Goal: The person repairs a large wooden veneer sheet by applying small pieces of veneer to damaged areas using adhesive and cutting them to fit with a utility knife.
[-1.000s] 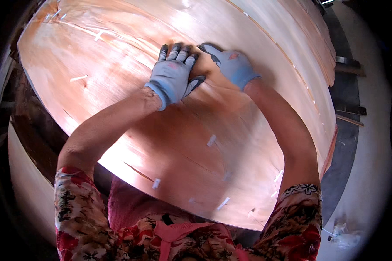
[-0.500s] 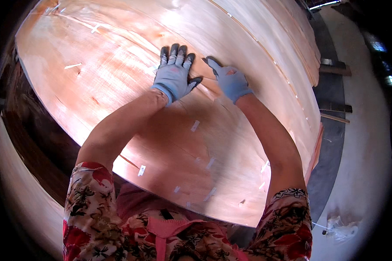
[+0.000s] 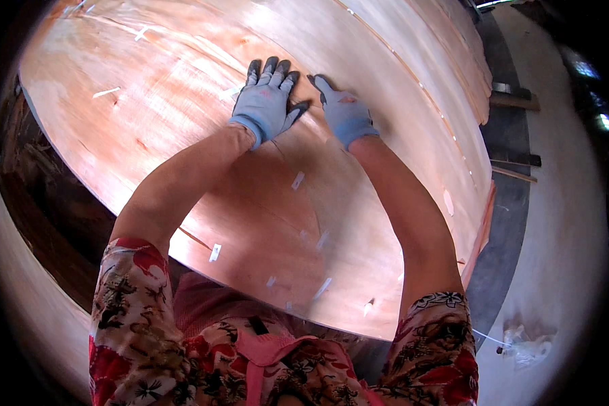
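Both my hands wear light blue-grey gloves with dark fingertips. They rest on a large, pale reddish wood veneer sheet (image 3: 162, 128). My left hand (image 3: 262, 105) lies flat with fingers spread, pressing on the veneer beside a long crease or seam. Just right of it, my right hand (image 3: 343, 111) has one finger or thumb stretched forward and the other fingers curled under. A small dark pointed tip shows at its front; whether it is a tool or the glove's fingertip, I cannot make out. The underside of this hand is hidden.
Short white tape strips (image 3: 298, 180) dot the veneer. A seam line with small white spots (image 3: 423, 86) curves along the right. Beyond the right edge are a dark grey strip (image 3: 504, 223), wooden bars (image 3: 514, 101) and a clear plastic bundle (image 3: 528, 348). Dark timber (image 3: 40, 230) lies left.
Both hands have shifted slightly up and left in the picture, along with the whole view. My left hand stays flat; the right keeps its pointing shape.
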Demonstrator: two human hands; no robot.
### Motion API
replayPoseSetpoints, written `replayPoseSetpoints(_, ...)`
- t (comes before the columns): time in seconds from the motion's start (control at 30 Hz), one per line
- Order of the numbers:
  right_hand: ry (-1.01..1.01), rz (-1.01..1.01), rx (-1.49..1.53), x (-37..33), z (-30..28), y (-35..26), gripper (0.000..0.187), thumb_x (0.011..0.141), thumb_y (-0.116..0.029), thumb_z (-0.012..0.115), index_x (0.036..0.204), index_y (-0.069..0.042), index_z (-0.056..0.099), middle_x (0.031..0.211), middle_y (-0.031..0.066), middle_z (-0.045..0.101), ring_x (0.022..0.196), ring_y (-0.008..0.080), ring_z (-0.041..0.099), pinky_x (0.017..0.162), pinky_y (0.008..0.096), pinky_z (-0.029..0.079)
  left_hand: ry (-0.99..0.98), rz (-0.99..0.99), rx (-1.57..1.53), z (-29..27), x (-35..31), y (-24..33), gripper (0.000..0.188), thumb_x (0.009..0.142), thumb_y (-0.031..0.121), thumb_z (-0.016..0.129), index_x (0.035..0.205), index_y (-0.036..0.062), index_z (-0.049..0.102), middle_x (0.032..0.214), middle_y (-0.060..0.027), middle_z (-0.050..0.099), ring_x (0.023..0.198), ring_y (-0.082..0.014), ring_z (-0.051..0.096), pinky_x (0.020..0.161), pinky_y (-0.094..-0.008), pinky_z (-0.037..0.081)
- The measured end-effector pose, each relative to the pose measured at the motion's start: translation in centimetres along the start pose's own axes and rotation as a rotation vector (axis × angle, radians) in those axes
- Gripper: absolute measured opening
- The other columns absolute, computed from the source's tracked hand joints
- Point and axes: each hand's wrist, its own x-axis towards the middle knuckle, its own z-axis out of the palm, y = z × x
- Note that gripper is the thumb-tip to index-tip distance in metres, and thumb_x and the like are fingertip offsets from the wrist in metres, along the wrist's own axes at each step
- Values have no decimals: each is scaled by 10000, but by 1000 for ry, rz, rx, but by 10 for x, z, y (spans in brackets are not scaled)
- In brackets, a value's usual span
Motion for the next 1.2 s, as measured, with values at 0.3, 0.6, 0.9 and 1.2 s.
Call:
replayPoseSetpoints(0.3,-36,58,-1,-43,11,-10,494,938,-94,434,1415,-218,451,946,233,690,849,407,694,699,505,555,-1,-19,55,6,-5,3,756,925,608,467,1455,69,445,1550,-173,350,1464,-368,255,1193,-568,94)
replayPoseSetpoints(0.6,-11,166,147,-80,20,-17,487,947,-104,416,1424,-205,437,1047,269,669,926,433,677,772,521,541,-67,-28,91,1,-4,14,830,905,688,433,1500,112,389,1583,-156,299,1479,-367,219,1191,-581,63)
replayPoseSetpoints(0.9,99,107,127,-121,15,-18,477,942,-83,403,1408,-146,480,1074,253,667,921,435,673,794,497,540,-46,-20,71,2,-2,17,810,906,680,438,1483,112,412,1573,-153,314,1473,-364,232,1182,-592,72)
replayPoseSetpoints(1.2,-439,358,268,-168,-23,-29,479,938,-100,473,1416,-134,485,1239,244,609,1117,393,607,932,490,484,9,-14,31,7,-5,16,798,886,643,509,1462,95,432,1541,-171,356,1457,-377,257,1167,-612,94)
